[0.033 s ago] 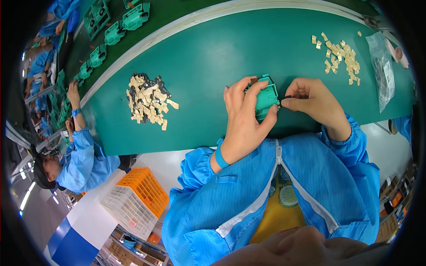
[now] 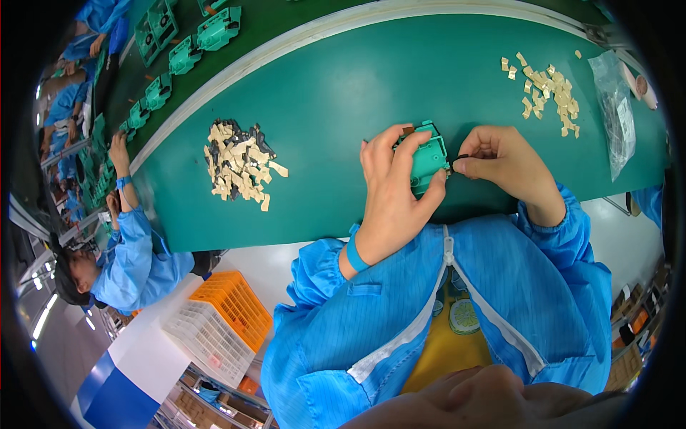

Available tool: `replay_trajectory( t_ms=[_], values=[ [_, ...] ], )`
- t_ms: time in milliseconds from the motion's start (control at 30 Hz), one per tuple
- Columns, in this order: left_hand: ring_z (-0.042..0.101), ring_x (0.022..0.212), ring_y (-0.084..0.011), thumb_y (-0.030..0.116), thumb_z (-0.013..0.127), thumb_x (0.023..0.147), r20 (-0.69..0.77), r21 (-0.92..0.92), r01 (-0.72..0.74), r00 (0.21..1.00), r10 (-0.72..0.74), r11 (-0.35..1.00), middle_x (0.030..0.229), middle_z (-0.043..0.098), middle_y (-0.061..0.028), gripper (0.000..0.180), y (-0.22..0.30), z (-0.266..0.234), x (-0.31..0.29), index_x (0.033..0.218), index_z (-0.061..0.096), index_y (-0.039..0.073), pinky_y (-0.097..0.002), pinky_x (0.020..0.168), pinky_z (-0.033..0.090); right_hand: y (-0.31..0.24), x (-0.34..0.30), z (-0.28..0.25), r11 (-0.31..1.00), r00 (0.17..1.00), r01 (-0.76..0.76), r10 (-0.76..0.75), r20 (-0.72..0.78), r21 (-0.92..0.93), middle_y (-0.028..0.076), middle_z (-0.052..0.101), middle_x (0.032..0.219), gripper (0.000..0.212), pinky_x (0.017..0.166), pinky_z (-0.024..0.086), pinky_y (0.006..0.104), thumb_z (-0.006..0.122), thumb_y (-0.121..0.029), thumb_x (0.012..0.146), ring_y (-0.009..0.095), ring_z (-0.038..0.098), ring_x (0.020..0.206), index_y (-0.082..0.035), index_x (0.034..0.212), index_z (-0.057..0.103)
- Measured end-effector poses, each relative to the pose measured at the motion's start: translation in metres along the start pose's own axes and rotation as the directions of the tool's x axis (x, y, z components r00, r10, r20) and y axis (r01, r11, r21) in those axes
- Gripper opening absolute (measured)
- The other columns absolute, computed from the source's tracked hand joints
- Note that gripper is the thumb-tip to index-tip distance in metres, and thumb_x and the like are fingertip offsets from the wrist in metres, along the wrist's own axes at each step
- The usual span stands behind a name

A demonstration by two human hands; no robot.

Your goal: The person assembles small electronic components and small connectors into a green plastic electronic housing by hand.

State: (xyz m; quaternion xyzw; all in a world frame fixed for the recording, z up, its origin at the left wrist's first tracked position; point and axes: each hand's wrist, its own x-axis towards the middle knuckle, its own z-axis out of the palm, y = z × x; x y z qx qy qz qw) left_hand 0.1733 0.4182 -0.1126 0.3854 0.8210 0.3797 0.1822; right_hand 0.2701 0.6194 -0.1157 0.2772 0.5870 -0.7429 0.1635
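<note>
A green plastic housing (image 2: 430,159) rests on the green worktable (image 2: 336,93) in front of me. My left hand (image 2: 393,182) is wrapped over its left side, thumb at the near edge and fingers across the top. At the housing's right edge, my right hand (image 2: 504,161) pinches a small black part (image 2: 461,156) between thumb and fingers. The part's lower end is hidden by the thumb, and I cannot tell whether it touches the housing.
Left on the table lies a pile of cream and black small pieces (image 2: 239,161); cream pieces (image 2: 550,89) lie far right, beside a clear plastic bag (image 2: 614,118). Beyond the rail, green housings (image 2: 184,56) line a belt. A co-worker's sleeve (image 2: 136,250) and an orange crate (image 2: 232,300) are left.
</note>
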Motion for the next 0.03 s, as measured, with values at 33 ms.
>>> replay_trajectory(
  t_ms=[33],
  values=[
    [0.042, 0.127, -0.0378, 0.010, 0.076, 0.085, -0.001, -0.002, 0.011, 1.000, -0.011, 1.000, 0.140, 0.046, -0.0177, 0.055, -0.0002, 0.0003, -0.0001, 0.135, 0.056, 0.006, -0.0472, 0.109, 0.036, -0.0001, 0.0009, -0.0028, 1.000, 0.999, -0.028, 0.028, 0.023, 0.004, 0.005, 0.070, 0.086, 0.018, 0.067, 0.051, 0.0233, 0.081, -0.008, 0.085, 0.009, 0.064, 0.077, 0.000, 0.096, 0.069]
  ],
)
